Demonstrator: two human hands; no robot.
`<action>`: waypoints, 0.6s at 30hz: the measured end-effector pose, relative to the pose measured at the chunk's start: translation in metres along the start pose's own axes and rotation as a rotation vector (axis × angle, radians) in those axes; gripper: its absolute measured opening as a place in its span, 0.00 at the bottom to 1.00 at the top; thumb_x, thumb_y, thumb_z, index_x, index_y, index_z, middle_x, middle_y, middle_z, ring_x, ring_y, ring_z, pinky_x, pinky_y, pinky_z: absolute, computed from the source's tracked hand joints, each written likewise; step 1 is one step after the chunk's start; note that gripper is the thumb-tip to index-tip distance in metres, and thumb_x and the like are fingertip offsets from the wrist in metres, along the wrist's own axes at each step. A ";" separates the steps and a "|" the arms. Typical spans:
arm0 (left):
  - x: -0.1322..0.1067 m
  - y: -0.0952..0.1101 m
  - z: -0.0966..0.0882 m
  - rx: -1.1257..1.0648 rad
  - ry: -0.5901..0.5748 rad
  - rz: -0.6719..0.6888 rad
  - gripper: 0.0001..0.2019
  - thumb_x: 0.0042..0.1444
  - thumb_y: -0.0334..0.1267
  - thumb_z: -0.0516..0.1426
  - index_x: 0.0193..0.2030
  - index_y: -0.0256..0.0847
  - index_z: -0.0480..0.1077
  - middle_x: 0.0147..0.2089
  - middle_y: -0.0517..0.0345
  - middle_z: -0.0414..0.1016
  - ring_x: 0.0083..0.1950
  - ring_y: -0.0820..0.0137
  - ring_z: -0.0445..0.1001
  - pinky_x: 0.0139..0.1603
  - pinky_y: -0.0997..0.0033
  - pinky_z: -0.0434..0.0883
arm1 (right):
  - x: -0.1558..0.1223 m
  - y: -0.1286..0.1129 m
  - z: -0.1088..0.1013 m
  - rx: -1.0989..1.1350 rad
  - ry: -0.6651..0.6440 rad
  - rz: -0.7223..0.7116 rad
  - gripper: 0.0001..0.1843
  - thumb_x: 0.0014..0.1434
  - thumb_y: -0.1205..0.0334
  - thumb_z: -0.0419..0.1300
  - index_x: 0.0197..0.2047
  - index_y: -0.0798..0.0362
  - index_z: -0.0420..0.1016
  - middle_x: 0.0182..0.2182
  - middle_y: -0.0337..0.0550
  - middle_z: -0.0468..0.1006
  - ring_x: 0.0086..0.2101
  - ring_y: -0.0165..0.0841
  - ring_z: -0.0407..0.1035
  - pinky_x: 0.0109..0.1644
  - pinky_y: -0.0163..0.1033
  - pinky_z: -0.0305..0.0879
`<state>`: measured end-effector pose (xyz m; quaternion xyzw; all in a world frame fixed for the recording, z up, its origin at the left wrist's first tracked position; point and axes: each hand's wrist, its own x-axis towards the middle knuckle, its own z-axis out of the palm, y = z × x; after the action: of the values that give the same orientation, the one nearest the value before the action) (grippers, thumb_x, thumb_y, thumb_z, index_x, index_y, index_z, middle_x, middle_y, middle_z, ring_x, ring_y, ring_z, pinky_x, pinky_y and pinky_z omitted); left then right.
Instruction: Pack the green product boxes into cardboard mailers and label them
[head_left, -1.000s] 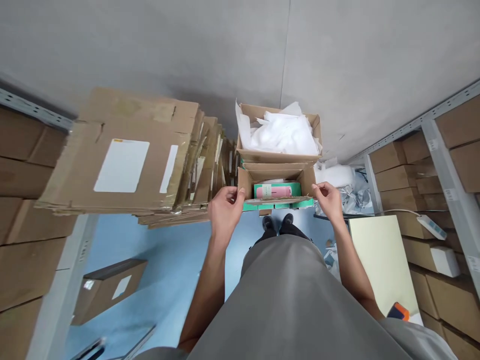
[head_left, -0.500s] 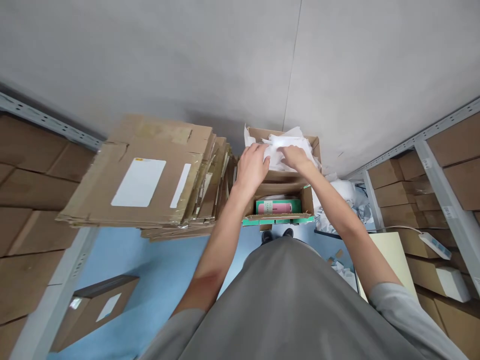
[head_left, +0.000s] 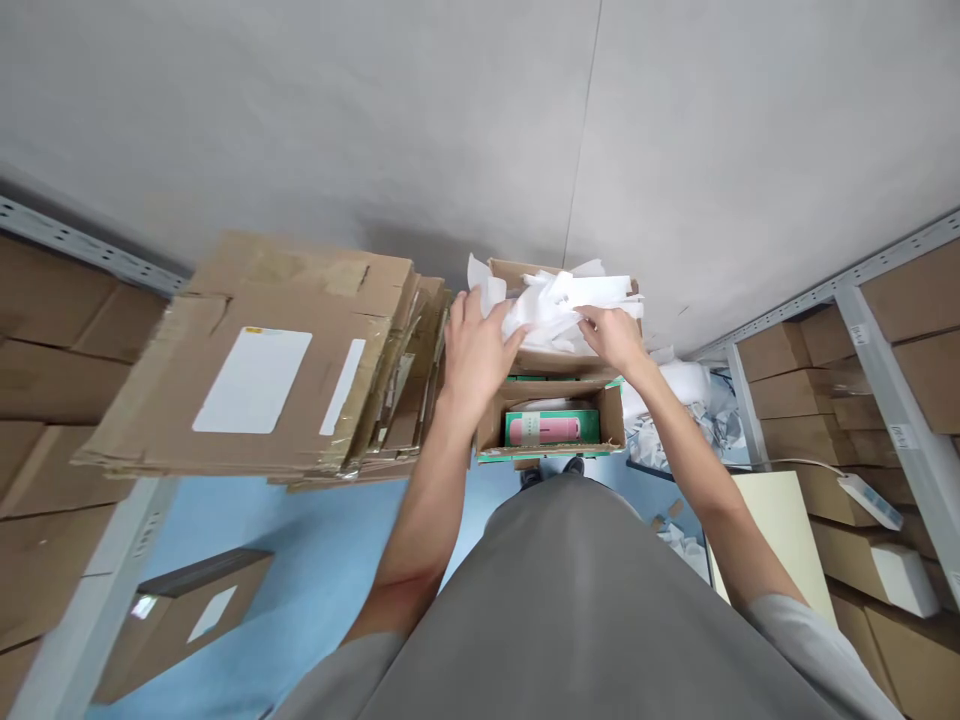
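Note:
Crumpled white packing paper fills an open cardboard box against the wall. My right hand pinches a piece of this paper at the box's right side. At the left edge of the box is my left hand, fingers spread, its thumb against the paper. Nearer to me, a second open cardboard box contains a green carton with a pink bottle-like shape on its face. Whitish material shows behind that carton. The inside of the far box is hidden under the paper.
Flattened cardboard boxes are stacked on the left, close to my left forearm. Shelves with cartons stand at both sides. A bin of white scraps is at lower right. Another carton rests on the blue floor.
The white paper has been spread and lifted higher. My left hand has moved left and down, my right hand slightly right and down. The view has shifted a little.

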<state>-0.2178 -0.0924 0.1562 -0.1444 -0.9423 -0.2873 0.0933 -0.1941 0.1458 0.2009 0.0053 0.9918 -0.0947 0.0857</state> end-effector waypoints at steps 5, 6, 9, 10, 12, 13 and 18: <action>0.018 -0.014 -0.004 -0.005 -0.063 -0.126 0.20 0.66 0.30 0.62 0.62 0.41 0.84 0.62 0.37 0.85 0.64 0.41 0.84 0.70 0.44 0.77 | 0.033 -0.005 0.023 0.021 -0.245 -0.186 0.20 0.74 0.71 0.56 0.54 0.52 0.90 0.52 0.54 0.92 0.51 0.43 0.83 0.50 0.38 0.66; 0.022 -0.014 -0.007 -0.010 -0.086 -0.144 0.19 0.65 0.29 0.61 0.59 0.41 0.86 0.56 0.38 0.87 0.60 0.42 0.86 0.68 0.46 0.78 | 0.038 -0.005 0.027 0.019 -0.287 -0.193 0.20 0.73 0.72 0.56 0.54 0.53 0.90 0.53 0.55 0.92 0.50 0.42 0.84 0.50 0.37 0.66; 0.027 -0.005 -0.019 -0.059 -0.039 -0.148 0.17 0.67 0.30 0.60 0.56 0.41 0.87 0.52 0.43 0.89 0.56 0.46 0.88 0.65 0.50 0.79 | 0.042 -0.002 0.033 0.025 -0.328 -0.170 0.21 0.75 0.72 0.55 0.58 0.54 0.89 0.56 0.57 0.91 0.53 0.43 0.84 0.52 0.38 0.68; 0.026 -0.002 -0.023 -0.084 -0.007 -0.138 0.17 0.67 0.31 0.60 0.56 0.42 0.87 0.53 0.45 0.89 0.55 0.48 0.88 0.64 0.52 0.79 | 0.040 0.000 0.032 0.030 -0.329 -0.156 0.21 0.76 0.71 0.56 0.61 0.53 0.88 0.57 0.57 0.90 0.54 0.44 0.84 0.54 0.39 0.69; 0.024 0.004 -0.029 -0.132 0.015 -0.118 0.17 0.68 0.33 0.60 0.58 0.42 0.87 0.54 0.48 0.89 0.54 0.52 0.87 0.63 0.56 0.78 | 0.033 0.004 0.025 0.029 -0.306 -0.105 0.22 0.77 0.66 0.59 0.69 0.52 0.84 0.59 0.58 0.89 0.55 0.47 0.84 0.56 0.42 0.72; 0.023 0.006 -0.029 -0.149 -0.001 -0.107 0.18 0.68 0.32 0.60 0.58 0.42 0.87 0.55 0.48 0.89 0.54 0.53 0.87 0.64 0.58 0.78 | 0.028 0.005 0.020 0.024 -0.266 -0.069 0.24 0.77 0.63 0.60 0.72 0.51 0.81 0.60 0.58 0.89 0.56 0.49 0.84 0.57 0.44 0.74; 0.025 0.006 -0.014 -0.190 -0.122 -0.048 0.23 0.64 0.26 0.59 0.61 0.41 0.86 0.63 0.49 0.88 0.62 0.53 0.85 0.70 0.58 0.77 | 0.018 -0.007 -0.002 0.086 0.003 -0.086 0.24 0.80 0.58 0.60 0.74 0.52 0.77 0.59 0.56 0.89 0.61 0.51 0.81 0.65 0.51 0.74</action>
<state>-0.2379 -0.0905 0.1770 -0.1473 -0.9180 -0.3679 0.0146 -0.2120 0.1389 0.2013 -0.0333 0.9862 -0.1410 0.0797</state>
